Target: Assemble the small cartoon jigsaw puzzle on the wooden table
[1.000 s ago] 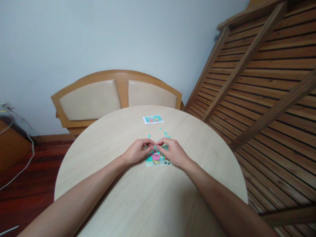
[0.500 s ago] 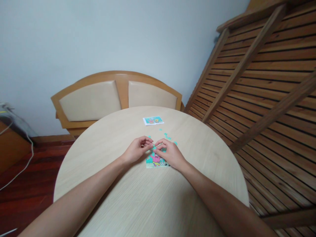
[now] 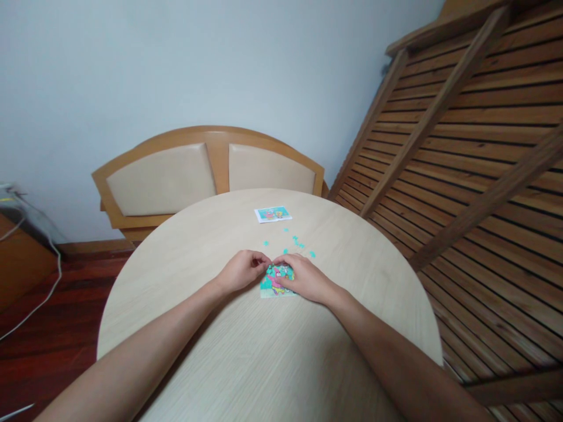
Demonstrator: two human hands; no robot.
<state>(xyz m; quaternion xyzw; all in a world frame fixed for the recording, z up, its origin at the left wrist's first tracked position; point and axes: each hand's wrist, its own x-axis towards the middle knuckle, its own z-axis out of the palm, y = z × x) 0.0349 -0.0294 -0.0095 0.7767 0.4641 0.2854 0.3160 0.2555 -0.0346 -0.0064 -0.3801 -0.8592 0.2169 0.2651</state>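
A partly assembled jigsaw puzzle (image 3: 276,288) with a pink cartoon figure on a teal ground lies flat on the table. My left hand (image 3: 243,272) is at its upper left corner, thumb and forefinger pinched on a small puzzle piece that the fingertips mostly hide. Over the right side of the puzzle rests my right hand (image 3: 308,279). Its forefinger reaches the top edge close to my left fingertips, and its thumb lies apart from it on the pink figure. The right part of the picture is hidden under this hand.
Several loose teal puzzle pieces (image 3: 301,245) are scattered beyond my hands on the round wooden table (image 3: 202,234). Farther back lies a picture card (image 3: 273,214) with a similar cartoon. A padded headboard (image 3: 162,179) stands behind the table, and a slatted wooden frame (image 3: 444,140) leans at right.
My hands have come lower, onto the puzzle's top edge. The right thumb and forefinger have spread apart, while the left fingers have moved slightly left, to the upper left corner.
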